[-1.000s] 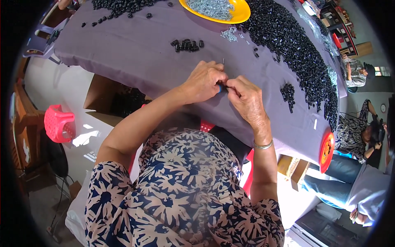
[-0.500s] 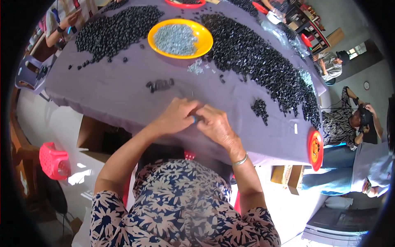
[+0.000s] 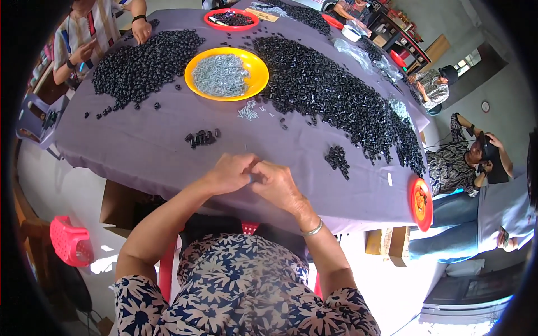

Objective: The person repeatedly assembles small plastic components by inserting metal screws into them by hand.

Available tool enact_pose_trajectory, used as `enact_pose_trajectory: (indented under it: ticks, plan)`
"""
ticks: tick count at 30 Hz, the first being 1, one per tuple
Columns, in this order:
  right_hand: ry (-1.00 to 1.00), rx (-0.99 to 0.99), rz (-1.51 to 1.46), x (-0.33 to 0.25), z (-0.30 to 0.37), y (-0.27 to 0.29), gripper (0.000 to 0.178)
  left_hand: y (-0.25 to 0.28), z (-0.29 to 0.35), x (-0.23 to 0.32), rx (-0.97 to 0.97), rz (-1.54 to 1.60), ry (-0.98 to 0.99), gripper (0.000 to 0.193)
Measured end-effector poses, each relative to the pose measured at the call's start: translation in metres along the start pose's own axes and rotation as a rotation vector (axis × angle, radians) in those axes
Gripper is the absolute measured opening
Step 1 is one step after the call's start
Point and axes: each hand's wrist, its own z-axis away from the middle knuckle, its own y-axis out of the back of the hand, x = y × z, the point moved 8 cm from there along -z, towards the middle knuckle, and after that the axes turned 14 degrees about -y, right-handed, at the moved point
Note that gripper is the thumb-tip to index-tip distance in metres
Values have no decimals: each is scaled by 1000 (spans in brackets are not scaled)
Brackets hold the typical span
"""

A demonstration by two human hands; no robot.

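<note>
Over the near edge of the table, my left hand [image 3: 228, 172] and my right hand [image 3: 277, 182] meet with fingertips pinched together. Whatever lies between them is mostly hidden; a bit of blue shows at the fingers. Just beyond them a short row of small black plastic parts [image 3: 202, 138] lies on the cloth. Farther off is a yellow bowl [image 3: 259, 84] holding many small silvery screw-like pins [image 3: 219, 75]. Several loose pins [image 3: 247, 111] are scattered in front of the bowl.
Heaps of black parts lie left [image 3: 145, 64] and right [image 3: 330, 89] on the purple-grey tablecloth [image 3: 134, 145], with a small cluster [image 3: 337, 161] nearer. Red plates stand at the far side [image 3: 255, 23] and right edge [image 3: 414, 221]. Co-workers sit around; a pink basket [image 3: 70, 241] is at lower left.
The whole view has shifted a little. My hands stay together at the near edge. At the upper left, a co-worker's hand now reaches to the left heap.
</note>
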Motion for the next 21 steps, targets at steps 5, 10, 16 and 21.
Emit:
enact_pose_trajectory:
  ticks: [5,10,16,21]
  plan:
    - [-38,-28,38,3,-1,-3,20,-1,-3,0,-140,76,177,33]
    - [97,8,19,2,-1,-8,18,-6,-2,1,-221,-101,134,38]
    - [102,-7,-24,-2,2,-4,20,-10,11,4,-54,-103,-26,30]
    - [26,-66,72,10,12,0,33,-9,25,41,258,-397,-262,26]
